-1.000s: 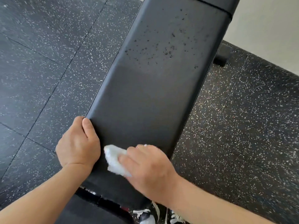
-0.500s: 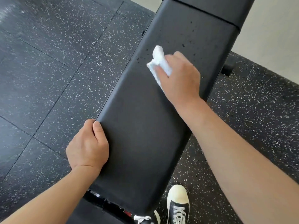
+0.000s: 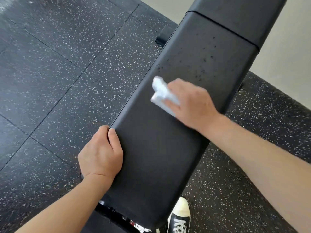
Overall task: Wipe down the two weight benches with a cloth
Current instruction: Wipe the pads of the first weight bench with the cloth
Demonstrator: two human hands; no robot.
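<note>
A black padded weight bench runs from the bottom centre to the top right. Dark droplets speckle its far half, and a seam separates a second pad beyond. My right hand presses a crumpled white cloth flat on the middle of the pad; the hand is motion-blurred. My left hand grips the bench's left edge near its close end, thumb on top. Only one bench is in view.
Black speckled rubber floor tiles lie on both sides of the bench. A pale floor strip lies at the top right. A bench foot sticks out left of the pad. My black-and-white sneaker stands beside the bench's near end.
My right hand swept the cloth from the near end up to the droplet area, then pulled it back toward the middle. The left hand kept its grip on the edge.
</note>
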